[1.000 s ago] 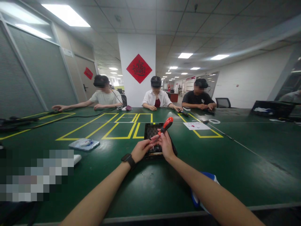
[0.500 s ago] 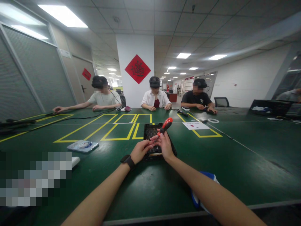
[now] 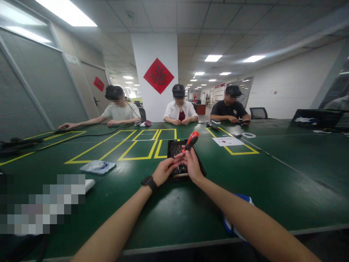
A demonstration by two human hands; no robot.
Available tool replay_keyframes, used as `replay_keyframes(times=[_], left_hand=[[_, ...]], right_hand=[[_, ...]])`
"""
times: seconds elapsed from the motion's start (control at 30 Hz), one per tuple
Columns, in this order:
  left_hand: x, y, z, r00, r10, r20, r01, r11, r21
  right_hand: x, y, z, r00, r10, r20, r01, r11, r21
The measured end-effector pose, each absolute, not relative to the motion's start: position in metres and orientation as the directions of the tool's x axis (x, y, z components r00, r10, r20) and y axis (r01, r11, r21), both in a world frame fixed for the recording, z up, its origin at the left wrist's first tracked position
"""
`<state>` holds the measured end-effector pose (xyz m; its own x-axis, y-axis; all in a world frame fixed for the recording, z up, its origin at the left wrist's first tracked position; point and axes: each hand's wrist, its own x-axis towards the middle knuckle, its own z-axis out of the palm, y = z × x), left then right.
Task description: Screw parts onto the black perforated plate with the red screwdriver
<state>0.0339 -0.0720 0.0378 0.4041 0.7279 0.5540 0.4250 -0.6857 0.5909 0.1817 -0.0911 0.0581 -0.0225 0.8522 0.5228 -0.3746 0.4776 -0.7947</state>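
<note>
My right hand (image 3: pixel 193 164) is closed round a screwdriver with a red and black handle (image 3: pixel 191 141), its handle pointing up and away, its tip down toward my left fingers. My left hand (image 3: pixel 163 171), with a black watch on its wrist, pinches near the screwdriver's tip; what it pinches is too small to make out. Both hands hover over the near end of a black rectangular device (image 3: pixel 175 148) lying open on the green table (image 3: pixel 272 182).
A flat clear packet (image 3: pixel 98 166) lies to the left, a white and blue object (image 3: pixel 230 225) under my right forearm. A paper sheet (image 3: pixel 228 141) and a tape ring (image 3: pixel 248 135) lie at the right. Three people sit across the table. Yellow tape outlines mark the tabletop.
The view has tilted slightly, so everything sits a little higher in frame. My hands and the screwdriver hold nearly the same pose over the device.
</note>
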Motion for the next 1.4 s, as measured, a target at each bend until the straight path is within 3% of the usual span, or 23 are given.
replay_keyframes(times=[0.13, 0.43, 0.63, 0.9, 1.1, 1.4], left_hand=[[0.0346, -0.0731, 0.0387, 0.426, 0.713, 0.557, 0.391, -0.701, 0.597], [0.0343, -0.0729, 0.0364, 0.337, 0.760, 0.556, 0.512, -0.643, 0.569], [0.0334, -0.0737, 0.0388, 0.410, 0.740, 0.533, 0.459, -0.672, 0.581], [0.0354, -0.0733, 0.0382, 0.341, 0.768, 0.542, 0.484, -0.638, 0.599], [0.0347, -0.0731, 0.0385, 0.422, 0.731, 0.536, 0.427, -0.682, 0.593], [0.0356, -0.0737, 0.0399, 0.356, 0.767, 0.534, 0.490, -0.640, 0.592]], right_hand=[[0.1828, -0.0897, 0.0592, -0.010, 0.859, 0.512, -0.393, 0.468, -0.792], [0.1825, -0.0905, 0.0581, 0.001, 0.848, 0.530, -0.367, 0.493, -0.789], [0.1823, -0.0887, 0.0576, -0.018, 0.841, 0.540, -0.349, 0.501, -0.792], [0.1808, -0.0911, 0.0576, -0.007, 0.846, 0.534, -0.339, 0.500, -0.797], [0.1817, -0.0898, 0.0570, -0.013, 0.847, 0.531, -0.379, 0.487, -0.786], [0.1813, -0.0901, 0.0561, -0.019, 0.849, 0.528, -0.373, 0.484, -0.792]])
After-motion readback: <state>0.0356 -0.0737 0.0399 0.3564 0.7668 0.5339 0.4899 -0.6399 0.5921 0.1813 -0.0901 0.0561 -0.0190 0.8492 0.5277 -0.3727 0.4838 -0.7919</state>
